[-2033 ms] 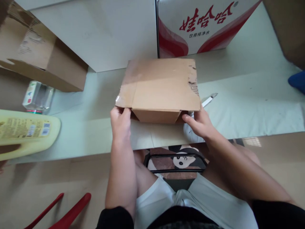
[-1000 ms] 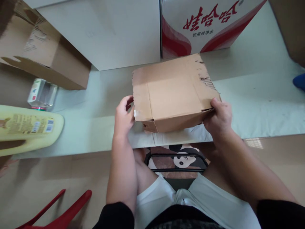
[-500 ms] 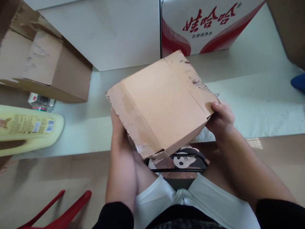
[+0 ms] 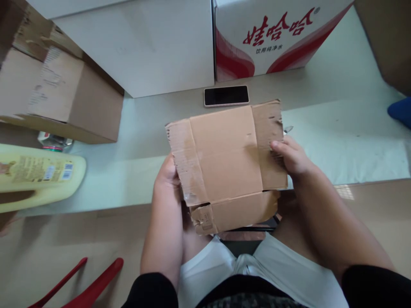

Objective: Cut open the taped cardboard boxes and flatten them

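A brown cardboard box [image 4: 227, 152] with torn, flattened flaps is held up over the front edge of the table, between my two hands. My left hand [image 4: 168, 171] grips its left edge, the fingers mostly hidden behind the cardboard. On the other side, my right hand [image 4: 292, 156] is closed on the right flap, thumb on top and fingers underneath. A small pointed, shiny tip [image 4: 288, 129] pokes out just above my right hand; what it belongs to is hidden. Beyond the box, a phone [image 4: 226, 96] with a dark screen lies on the table.
A white-and-red carton [image 4: 282, 38] and a large white box [image 4: 160, 51] stand at the back. To the left are an open brown carton [image 4: 93, 102], a clear bottle [image 4: 53, 141] and a yellow jug [image 4: 41, 177]. Red chair legs [image 4: 96, 280] show at lower left, a blue object [image 4: 400, 112] at far right.
Both hands have turned and tilted the box, lowering its far edge toward me. The phone behind it has come into view, and a lower flap now shows at the near side.
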{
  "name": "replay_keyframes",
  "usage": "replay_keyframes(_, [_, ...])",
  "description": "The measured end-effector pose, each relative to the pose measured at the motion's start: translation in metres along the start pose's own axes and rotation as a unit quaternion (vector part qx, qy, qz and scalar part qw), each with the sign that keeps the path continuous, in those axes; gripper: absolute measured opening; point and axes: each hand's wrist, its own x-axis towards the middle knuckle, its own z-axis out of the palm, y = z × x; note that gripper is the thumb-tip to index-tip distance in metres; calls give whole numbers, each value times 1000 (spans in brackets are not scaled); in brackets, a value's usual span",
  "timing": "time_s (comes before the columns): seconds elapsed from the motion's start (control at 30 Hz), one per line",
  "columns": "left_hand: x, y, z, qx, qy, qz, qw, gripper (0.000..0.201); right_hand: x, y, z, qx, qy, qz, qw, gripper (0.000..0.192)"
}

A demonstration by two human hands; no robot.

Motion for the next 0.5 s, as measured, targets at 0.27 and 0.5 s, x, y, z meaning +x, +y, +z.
replay_keyframes(0.27, [12, -4, 5, 14, 8, -2, 1000, 32, 3, 1, 1, 57, 40, -10, 998, 56])
replay_keyframes(0.5, [3, -4, 8, 22, -59, 33, 997, 68, 8, 13, 8, 47, 124, -42, 990, 71])
